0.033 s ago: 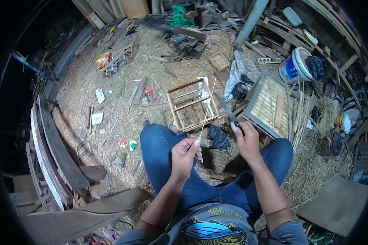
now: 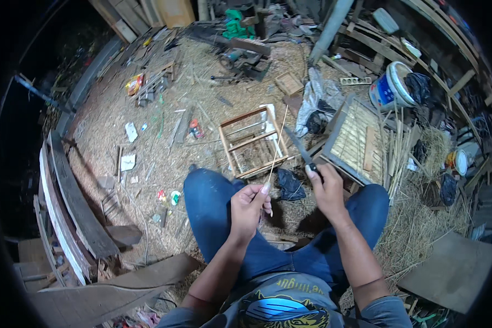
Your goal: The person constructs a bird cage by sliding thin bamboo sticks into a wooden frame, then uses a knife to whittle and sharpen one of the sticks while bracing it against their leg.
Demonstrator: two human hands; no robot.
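A long, thin, pale strip that looks like bamboo or wood [image 2: 276,150] is held slanting upward in front of the seated person's knees, its far end reaching over a brown, open wooden frame [image 2: 252,141]. It is gripped near its lower end by the left hand [image 2: 248,210], thumb pressed against curled fingers. The strip can be judged very light, stiff along its length but springy, and liable to snap or splinter if bent sharply. A pinch close to the part being worked seems the best hold; slipping looks unlikely if the surface is dry, though sharp edges may be met.

The knife with a grey blade and dark handle [image 2: 298,145] is gripped by the right hand [image 2: 329,191], its fingers closed around the handle. It can be judged rigid and heavier than the strip, to be held by the handle only. Its tip lies just beside the strip; whether they touch cannot be told.

Beyond the hands, a crumpled black plastic piece [image 2: 291,185] is seen near the frame, and a yellowish, grid-patterned panel with a dark border [image 2: 351,139] is seen to the right.
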